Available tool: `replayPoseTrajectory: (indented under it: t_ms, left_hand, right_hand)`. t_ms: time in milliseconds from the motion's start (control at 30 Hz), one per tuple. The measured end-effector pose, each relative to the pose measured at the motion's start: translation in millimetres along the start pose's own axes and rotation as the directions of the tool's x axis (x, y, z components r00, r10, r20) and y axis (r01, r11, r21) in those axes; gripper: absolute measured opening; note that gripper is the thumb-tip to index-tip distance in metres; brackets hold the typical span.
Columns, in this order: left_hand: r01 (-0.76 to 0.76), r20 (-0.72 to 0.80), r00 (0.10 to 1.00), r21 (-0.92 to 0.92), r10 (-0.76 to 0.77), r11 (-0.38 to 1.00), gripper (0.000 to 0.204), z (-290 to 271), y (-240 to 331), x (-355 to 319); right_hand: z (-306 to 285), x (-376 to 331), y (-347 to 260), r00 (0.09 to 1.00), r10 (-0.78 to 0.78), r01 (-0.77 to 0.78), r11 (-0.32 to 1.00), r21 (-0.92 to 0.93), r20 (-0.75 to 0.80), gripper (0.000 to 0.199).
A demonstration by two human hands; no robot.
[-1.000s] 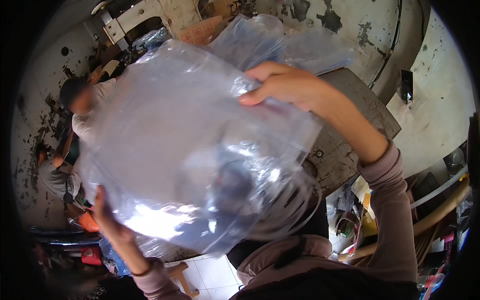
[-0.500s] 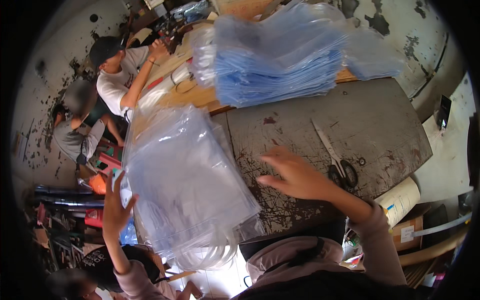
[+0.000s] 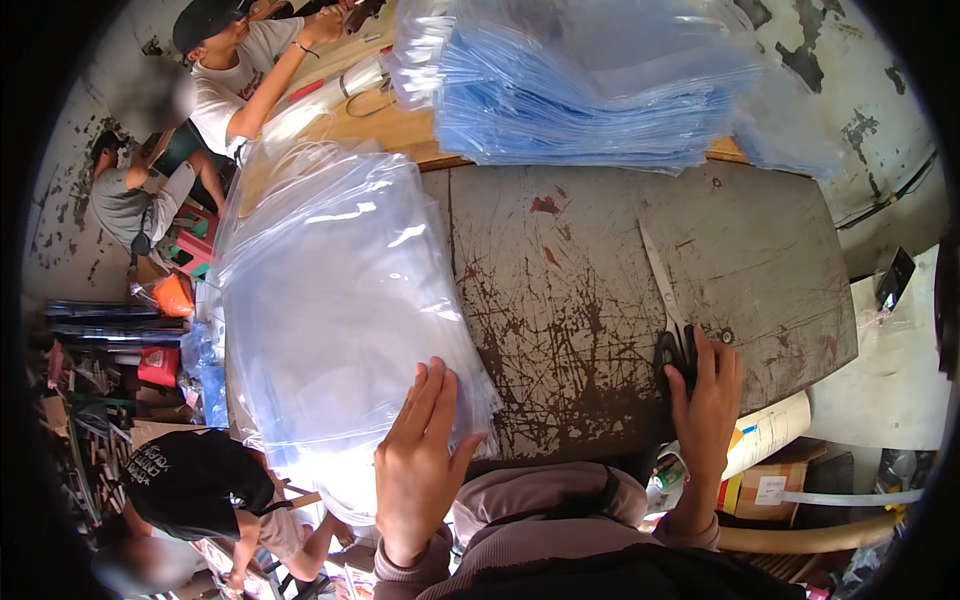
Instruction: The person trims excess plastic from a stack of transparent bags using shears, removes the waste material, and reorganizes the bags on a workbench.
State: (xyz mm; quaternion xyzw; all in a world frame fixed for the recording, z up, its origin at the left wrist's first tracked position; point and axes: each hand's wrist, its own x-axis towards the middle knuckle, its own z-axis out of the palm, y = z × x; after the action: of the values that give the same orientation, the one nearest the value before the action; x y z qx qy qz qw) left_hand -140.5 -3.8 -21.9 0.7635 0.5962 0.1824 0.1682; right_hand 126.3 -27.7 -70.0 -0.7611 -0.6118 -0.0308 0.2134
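Note:
A stack of clear plastic sleeves [image 3: 330,300] lies on the left of the worn worktable, its near end hanging past the table edge. My left hand [image 3: 420,455] is at the near right corner of this stack, fingers stretched out and thumb apart, holding nothing. On the right part of the table lies a pair of scissors [image 3: 662,275] with black handles, blades pointing away from me. My right hand [image 3: 708,395] has its thumb and fingers around the scissors' handles, partly covering them.
A tall pile of bluish plastic sleeves [image 3: 590,110] sits at the far side. A person in a white shirt [image 3: 225,100] works at the far left; others sit nearby, one in a black shirt [image 3: 195,475]. A paper roll [image 3: 770,435] and cardboard box [image 3: 765,490] stand at the right.
My left hand has come from the stack's left side to its near right corner. My right hand has moved right and toward me, onto the scissors' handles. The view has shifted.

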Motion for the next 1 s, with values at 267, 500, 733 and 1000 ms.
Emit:
replayPoseTrajectory:
  t_ms: [267,500,733,1000]
  left_hand:
    - [-0.364,-0.379,0.911,-0.547,0.164,0.754,0.038,21.8,25.7,-20.5]
    - [-0.549,-0.342,0.836,-0.532,0.429,0.645,0.042,62.2,47.3,-13.2]
    - [-0.563,-0.363,0.824,-0.453,0.434,0.691,0.038,79.9,42.9,-18.9]
    - [-0.593,-0.354,0.802,-0.382,0.481,0.709,0.033,105.7,43.7,-29.2]
  right_hand:
    - [-25.9,6.8,9.8,0.963,0.163,-0.243,0.872,0.424,0.216,0.038]
    - [-26.3,-27.0,22.5,0.844,0.198,-0.51,0.012,0.86,0.498,0.047]
    - [-21.0,-34.5,-5.5,0.812,0.085,-0.548,-0.23,0.804,0.578,0.081]
    - [-20.5,-21.3,-23.2,0.867,0.124,-0.467,-0.134,0.874,0.483,0.048]
